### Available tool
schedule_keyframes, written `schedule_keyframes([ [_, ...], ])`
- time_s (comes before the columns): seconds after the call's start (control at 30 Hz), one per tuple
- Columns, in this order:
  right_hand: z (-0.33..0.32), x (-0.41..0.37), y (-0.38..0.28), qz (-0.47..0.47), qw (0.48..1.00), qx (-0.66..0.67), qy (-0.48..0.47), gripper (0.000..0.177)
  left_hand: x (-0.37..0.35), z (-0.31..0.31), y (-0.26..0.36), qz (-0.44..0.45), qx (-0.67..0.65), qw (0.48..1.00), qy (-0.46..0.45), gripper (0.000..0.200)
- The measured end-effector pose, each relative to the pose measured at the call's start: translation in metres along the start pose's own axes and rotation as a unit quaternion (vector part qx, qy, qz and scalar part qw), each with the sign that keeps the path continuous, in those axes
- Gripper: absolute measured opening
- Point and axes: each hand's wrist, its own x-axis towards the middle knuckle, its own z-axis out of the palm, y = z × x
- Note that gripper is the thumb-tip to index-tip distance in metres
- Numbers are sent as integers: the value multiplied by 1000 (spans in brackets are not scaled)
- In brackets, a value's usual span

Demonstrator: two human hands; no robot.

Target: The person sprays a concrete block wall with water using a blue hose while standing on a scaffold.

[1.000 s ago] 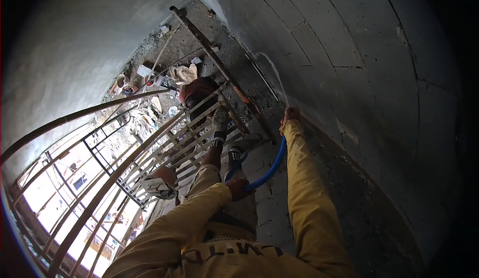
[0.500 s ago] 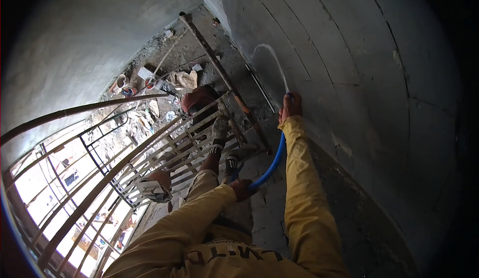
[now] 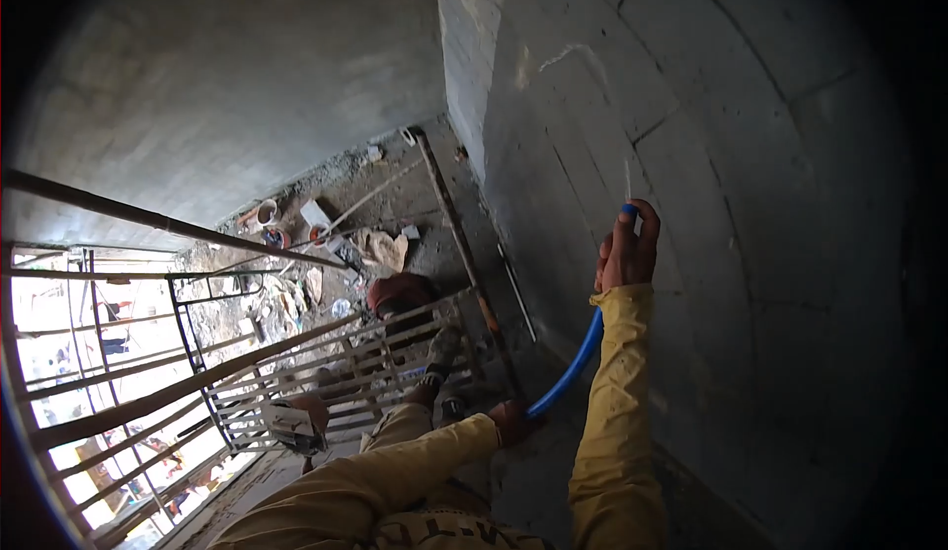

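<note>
My right hand (image 3: 628,246) grips the end of a blue hose (image 3: 571,380) close to the grey block wall (image 3: 721,254), and a thin stream of water (image 3: 627,177) leaves its tip. Lower and to the left, my left hand (image 3: 511,422) is closed round the same hose. From there the hose curves up to my right hand. Both sleeves are yellow. A wet mark shows on the wall above the stream.
Slatted bamboo rails (image 3: 336,384) and a long pole (image 3: 459,244) stand at the left and centre. Below are a person (image 3: 400,295), buckets (image 3: 267,214) and a crumpled sack (image 3: 380,249). A smooth plastered wall (image 3: 237,76) rises at upper left.
My right hand has moved right along the wall with the hose end, which now points more upward. My left hand has shifted slightly right and down. The view has turned.
</note>
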Motion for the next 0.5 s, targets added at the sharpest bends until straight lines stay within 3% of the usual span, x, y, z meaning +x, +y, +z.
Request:
schedule_keyframes([
  [0.23,13,-20,-83,-103,995,-6,-13,41,-18,-48,68,23,-20,999,19,36],
  [0.5,25,-38,-142,-173,985,6,-13,48,-12,-54,82,93,-72,988,97,39],
])
